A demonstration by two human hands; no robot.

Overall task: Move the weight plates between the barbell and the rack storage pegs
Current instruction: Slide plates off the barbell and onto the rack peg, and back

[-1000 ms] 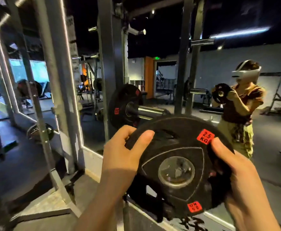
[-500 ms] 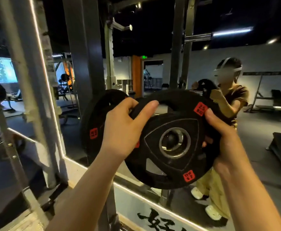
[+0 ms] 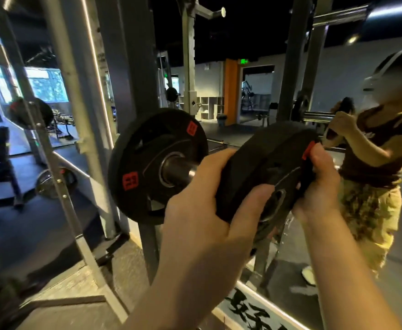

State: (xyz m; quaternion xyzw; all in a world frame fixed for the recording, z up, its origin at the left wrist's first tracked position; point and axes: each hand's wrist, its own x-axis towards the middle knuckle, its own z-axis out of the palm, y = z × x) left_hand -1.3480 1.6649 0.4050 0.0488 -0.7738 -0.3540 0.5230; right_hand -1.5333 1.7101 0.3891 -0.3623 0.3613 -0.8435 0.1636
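Head view, gym rack in front of a wall mirror.

Small weight plate (image 3: 264,172): black, red label at its upper right edge, held up in the air at centre frame, turned nearly edge-on with its steel-ringed bore facing right and down. It sits just right of the sleeve end; whether the bore is already on the sleeve cannot be told.

Left hand (image 3: 209,210): grasping the plate's lower-left rim, thumb curled over the near face toward the bore, fingers wrapped behind.

Right hand (image 3: 316,184): grasping the plate's right rim at about 3 o'clock, thumb tip pressed on the red label, fingers curled round the back edge.

Larger plate (image 3: 157,165): black, two red labels, already seated on the barbell sleeve (image 3: 178,170), at 9 o'clock from the held plate and close beside it. The sleeve's dark stub projects toward the held plate.

Rack upright (image 3: 133,75): dark post directly behind the larger plate, running to the floor.

Mirror (image 3: 254,91): shows a person's reflection at 3 o'clock, both hands raised to a plate.

Another plate (image 3: 49,182) lies low at 8 o'clock, by the rack's base.
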